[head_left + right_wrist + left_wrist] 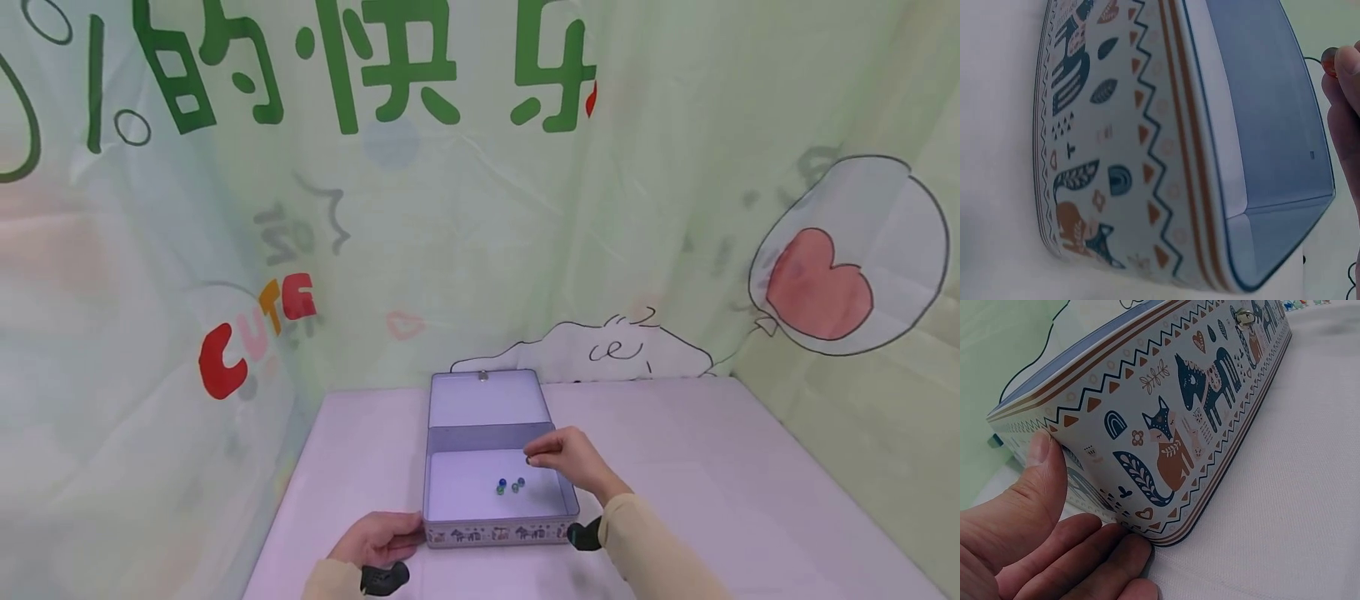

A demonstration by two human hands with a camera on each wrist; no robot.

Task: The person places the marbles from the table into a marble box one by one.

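Pinching a marble [1330, 62] between thumb and fingers, the person's right grip [573, 458] hangs over the right part of the box [501, 532], beyond the loose marbles [502, 482] within. That held one shows reddish and dark in the right wrist view. Four others, blue and green, lie close together on the box floor, right of the middle and toward the near wall. The left grip [378, 537] rests at the near left corner of the box with nothing pinched in it; its thumb lies against the left wall, its other fingers bent low beside the bottom edge, which looks like steadying. The box stands on the desk [675, 467], its lid [487, 396] turned back to the far side, its patterned wall facing near. As for progress, the lid is already back and four marbles are inside, while the fifth is held and not yet at rest, so the work seems partway through. These pictures do not settle whether that marble is going in or coming out. Small coloured bits [1304, 304] sit at the top edge of the left wrist view, past the right end of the box, too cut off to identify, so how many marbles remain to handle is uncertain.
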